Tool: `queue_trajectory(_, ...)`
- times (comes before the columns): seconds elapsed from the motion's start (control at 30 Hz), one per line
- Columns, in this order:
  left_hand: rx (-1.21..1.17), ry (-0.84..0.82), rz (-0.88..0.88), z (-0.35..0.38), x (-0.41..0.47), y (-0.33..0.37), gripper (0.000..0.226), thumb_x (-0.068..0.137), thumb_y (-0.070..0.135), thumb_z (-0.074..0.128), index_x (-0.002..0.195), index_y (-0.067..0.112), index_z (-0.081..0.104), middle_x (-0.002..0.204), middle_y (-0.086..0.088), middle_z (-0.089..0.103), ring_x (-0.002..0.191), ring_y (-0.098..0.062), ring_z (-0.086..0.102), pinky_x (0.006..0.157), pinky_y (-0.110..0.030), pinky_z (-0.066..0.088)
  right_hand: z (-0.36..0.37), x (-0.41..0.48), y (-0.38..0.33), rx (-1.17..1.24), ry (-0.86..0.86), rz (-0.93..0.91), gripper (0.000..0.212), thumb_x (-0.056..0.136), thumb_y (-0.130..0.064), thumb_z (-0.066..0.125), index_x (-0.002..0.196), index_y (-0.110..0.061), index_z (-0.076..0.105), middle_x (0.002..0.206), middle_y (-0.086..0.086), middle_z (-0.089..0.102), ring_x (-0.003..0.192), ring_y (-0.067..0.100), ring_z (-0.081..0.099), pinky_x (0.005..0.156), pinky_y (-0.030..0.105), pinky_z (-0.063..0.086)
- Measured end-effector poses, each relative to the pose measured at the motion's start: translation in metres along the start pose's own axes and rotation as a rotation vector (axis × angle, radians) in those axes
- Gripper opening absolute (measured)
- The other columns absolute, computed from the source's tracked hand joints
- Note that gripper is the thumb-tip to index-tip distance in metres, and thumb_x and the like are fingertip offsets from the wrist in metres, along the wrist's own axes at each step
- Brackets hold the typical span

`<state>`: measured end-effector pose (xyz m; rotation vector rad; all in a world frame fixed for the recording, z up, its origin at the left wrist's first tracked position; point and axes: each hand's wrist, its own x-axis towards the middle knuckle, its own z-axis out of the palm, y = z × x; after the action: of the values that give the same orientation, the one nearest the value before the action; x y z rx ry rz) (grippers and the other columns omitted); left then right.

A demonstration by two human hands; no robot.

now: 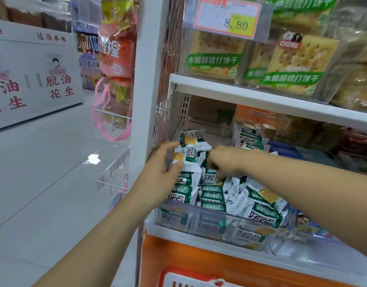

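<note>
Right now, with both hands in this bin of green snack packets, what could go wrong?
1. The left hand grips a loose stack of packets above the bin's left corner. The top ones could slide off and drop to the floor.
2. The pile is heaped above the rim of the clear front wall, so the right hand reaching into it might push packets over the front.

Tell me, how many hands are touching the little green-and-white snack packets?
2. The left hand holds a bunch of small green-and-white foil snack packets at the clear plastic bin's left end; the right hand reaches among more of them mid-bin, fingertips partly hidden.
</note>
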<state>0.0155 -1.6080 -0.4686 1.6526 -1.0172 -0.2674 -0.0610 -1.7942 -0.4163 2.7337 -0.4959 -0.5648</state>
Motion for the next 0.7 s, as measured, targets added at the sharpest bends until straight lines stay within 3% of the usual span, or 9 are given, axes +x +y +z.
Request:
queue_trajectory(0.17, -0.068, 0.007, -0.037, 0.002, 0.001, -0.003, 0.046, 0.096, 0.025, 0.053, 0.137, 0.039, 0.037, 0.147, 0.014, 0.038, 0.136, -0.003, 0.033, 0.112, -0.027, 0.027, 0.008, 0.013, 0.002, 0.167, -0.126, 0.018, 0.052, 0.083, -0.031, 0.072, 0.123, -0.001, 0.058, 0.11, 0.02, 0.066, 0.076, 0.032, 0.067, 0.059, 0.029, 0.053)
queue_trajectory(0.3, -0.059, 0.016, -0.026, 0.002, 0.001, -0.003, 0.046, 0.096, 0.026, 0.053, 0.137, 0.04, 0.038, 0.146, 0.017, 0.037, 0.136, -0.002, 0.033, 0.107, -0.023, 0.027, 0.007, 0.015, 0.009, 0.315, -0.215, 0.002, 0.046, 0.087, -0.028, 0.067, 0.129, -0.012, 0.057, 0.117, 0.011, 0.065, 0.09, 0.029, 0.066, 0.076, 0.035, 0.056)
queue_trajectory(0.4, -0.049, 0.026, -0.027, 0.003, 0.0, -0.001, 0.046, 0.096, 0.026, 0.053, 0.138, 0.038, 0.038, 0.144, 0.02, 0.037, 0.132, 0.002, 0.031, 0.101, -0.018, 0.025, 0.001, 0.011, 0.014, 0.391, -0.085, 0.009, 0.032, 0.088, -0.021, 0.066, 0.119, -0.013, 0.063, 0.106, 0.0, 0.064, 0.081, 0.019, 0.063, 0.067, 0.024, 0.056)
queue_trajectory(0.47, -0.047, 0.028, -0.026, 0.003, 0.0, -0.001, 0.046, 0.096, 0.026, 0.053, 0.139, 0.037, 0.039, 0.143, 0.021, 0.038, 0.131, 0.005, 0.031, 0.097, -0.013, 0.026, 0.005, 0.014, 0.014, 0.332, 0.01, 0.029, 0.029, 0.087, -0.02, 0.067, 0.113, -0.01, 0.063, 0.099, 0.002, 0.063, 0.079, 0.02, 0.06, 0.069, 0.029, 0.052)
queue_trajectory(0.57, -0.053, 0.028, -0.023, 0.004, 0.0, -0.002, 0.044, 0.096, 0.026, 0.053, 0.137, 0.037, 0.041, 0.142, 0.022, 0.039, 0.13, 0.005, 0.033, 0.09, -0.006, 0.026, 0.012, 0.019, 0.012, 0.279, 0.03, 0.064, 0.024, 0.087, -0.019, 0.066, 0.104, -0.004, 0.061, 0.095, 0.01, 0.063, 0.077, 0.024, 0.055, 0.068, 0.031, 0.045)
queue_trajectory(0.63, -0.052, 0.024, -0.021, 0.004, -0.001, -0.003, 0.043, 0.096, 0.026, 0.053, 0.136, 0.037, 0.042, 0.141, 0.021, 0.04, 0.13, 0.004, 0.034, 0.093, -0.009, 0.026, 0.013, 0.018, 0.012, 0.304, 0.014, 0.079, 0.027, 0.088, -0.019, 0.065, 0.11, -0.004, 0.06, 0.102, 0.011, 0.064, 0.08, 0.024, 0.056, 0.067, 0.031, 0.044)
queue_trajectory(0.7, -0.044, 0.024, -0.015, 0.003, -0.002, -0.002, 0.044, 0.096, 0.025, 0.053, 0.137, 0.036, 0.042, 0.137, 0.023, 0.041, 0.128, 0.006, 0.035, 0.09, -0.003, 0.027, 0.013, 0.017, 0.011, 0.282, 0.001, 0.082, 0.028, 0.089, -0.021, 0.064, 0.111, -0.005, 0.059, 0.097, 0.008, 0.062, 0.076, 0.021, 0.054, 0.06, 0.026, 0.042)
